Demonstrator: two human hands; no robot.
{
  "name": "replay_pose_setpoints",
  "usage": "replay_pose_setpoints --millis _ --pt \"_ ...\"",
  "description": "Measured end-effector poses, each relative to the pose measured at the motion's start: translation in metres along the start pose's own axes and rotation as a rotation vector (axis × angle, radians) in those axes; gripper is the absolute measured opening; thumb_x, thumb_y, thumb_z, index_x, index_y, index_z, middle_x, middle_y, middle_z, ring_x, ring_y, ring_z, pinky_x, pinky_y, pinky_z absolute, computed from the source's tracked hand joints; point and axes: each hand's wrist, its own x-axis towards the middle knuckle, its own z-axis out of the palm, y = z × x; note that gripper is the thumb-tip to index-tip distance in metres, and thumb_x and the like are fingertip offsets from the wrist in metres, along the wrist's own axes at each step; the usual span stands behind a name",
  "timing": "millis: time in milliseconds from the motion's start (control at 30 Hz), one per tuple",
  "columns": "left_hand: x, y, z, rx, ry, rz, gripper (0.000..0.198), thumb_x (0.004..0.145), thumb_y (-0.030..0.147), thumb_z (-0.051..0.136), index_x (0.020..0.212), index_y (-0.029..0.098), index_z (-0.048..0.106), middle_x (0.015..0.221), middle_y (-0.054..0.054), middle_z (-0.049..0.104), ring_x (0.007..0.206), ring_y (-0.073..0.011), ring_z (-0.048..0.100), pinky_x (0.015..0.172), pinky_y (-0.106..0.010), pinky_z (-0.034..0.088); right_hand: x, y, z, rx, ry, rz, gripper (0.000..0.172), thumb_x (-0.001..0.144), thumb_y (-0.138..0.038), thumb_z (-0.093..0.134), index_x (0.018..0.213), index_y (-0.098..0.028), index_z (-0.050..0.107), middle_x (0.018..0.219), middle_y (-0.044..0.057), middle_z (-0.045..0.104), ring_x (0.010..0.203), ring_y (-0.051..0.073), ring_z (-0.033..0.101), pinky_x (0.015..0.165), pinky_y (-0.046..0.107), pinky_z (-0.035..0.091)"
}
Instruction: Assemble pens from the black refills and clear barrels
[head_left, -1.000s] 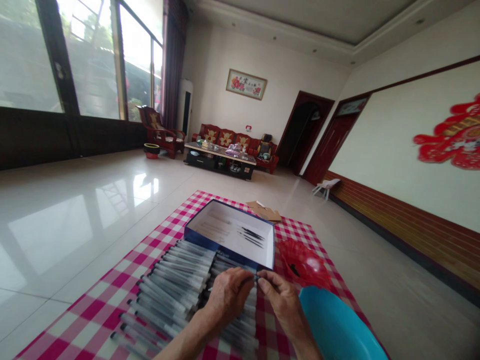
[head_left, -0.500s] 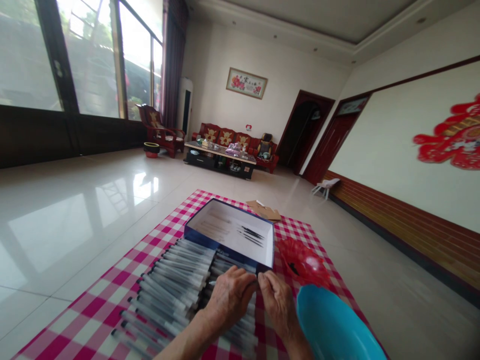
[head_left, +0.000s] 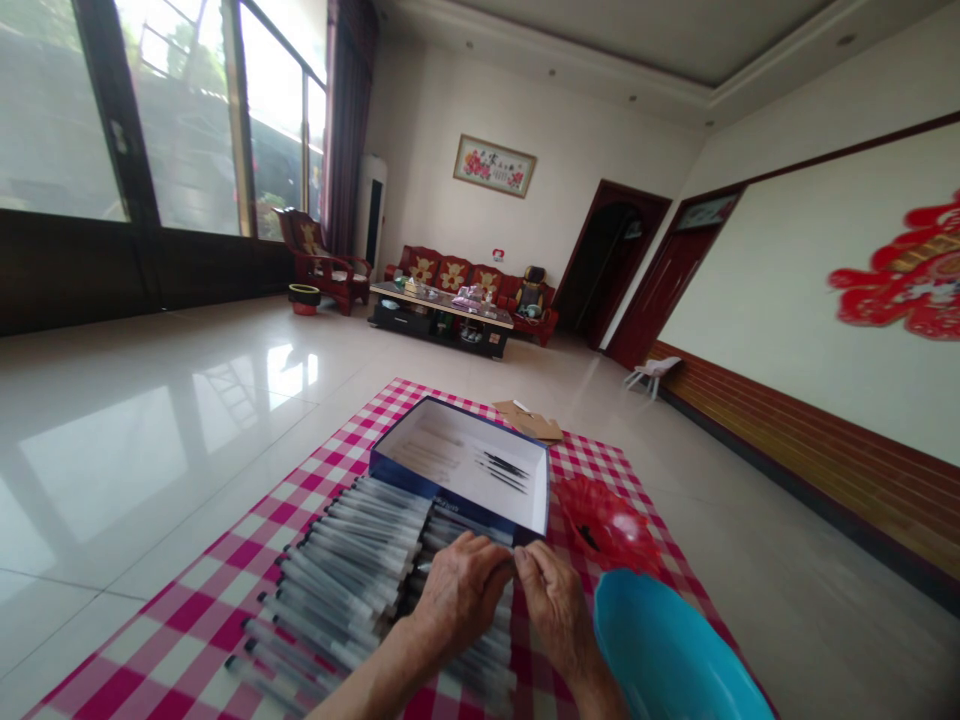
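Dozens of pen-like tubes (head_left: 352, 570) are lying in rows on the cloth-covered bench (head_left: 172, 630), beside and beneath my left hand (head_left: 466, 582). They are looking loose, so a low sweep of that hand could be rolling them out of line. Just beside my right hand (head_left: 559, 605), the blue basin (head_left: 675, 645) is running out of view; I cannot tell all it is holding, and a wide swing could be knocking it. Both hands' fingers are meeting, hiding whatever is between; I cannot tell whether the grip is pinching a small piece. Were it slick, it could be slipping down among the tubes. Farther out, the red dish (head_left: 626, 530) is holding something small and dark (head_left: 588, 540). The white-lined box (head_left: 401, 475) is holding pale slivers (head_left: 433, 455) leftward, dark slivers (head_left: 507, 466) rightward; a bump could be mixing them. Beyond it, brown cardboard (head_left: 531, 424) is lying.
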Motion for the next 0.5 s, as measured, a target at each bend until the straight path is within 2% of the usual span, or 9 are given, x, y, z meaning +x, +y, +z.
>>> replay_pose_setpoints --millis 133,333,500 --pt "0.000 0.000 0.002 0.010 -0.013 -0.001 0.018 0.090 0.020 0.046 0.077 0.020 0.058 0.071 -0.001 0.060 0.069 -0.0170 0.054 0.065 -0.026 0.037 -0.001 0.001 0.000 0.009 0.019 0.039 0.038 0.093 -0.042 0.035 0.061 -0.022 0.043 0.057 -0.003 0.045 0.054 0.013 0.046 0.054 0.025 0.034" --pt "-0.001 -0.001 0.002 0.001 -0.015 -0.026 0.014 0.089 0.020 0.048 0.083 0.021 0.061 0.075 -0.001 0.062 0.073 -0.0179 0.056 0.067 -0.027 0.038 0.001 -0.008 -0.013 0.026 -0.089 -0.032 0.022 0.093 -0.034 0.040 0.081 -0.020 0.053 0.076 0.001 0.057 0.072 0.015 0.055 0.068 0.025 0.040" --pt "-0.002 -0.001 0.003 0.002 -0.015 -0.018 0.016 0.088 0.020 0.048 0.078 0.020 0.060 0.072 -0.002 0.061 0.071 -0.0173 0.055 0.065 -0.026 0.038 0.001 -0.002 -0.005 -0.036 -0.047 -0.011 0.034 0.093 -0.038 0.036 0.066 -0.021 0.047 0.064 -0.001 0.051 0.060 0.014 0.051 0.058 0.025 0.037"
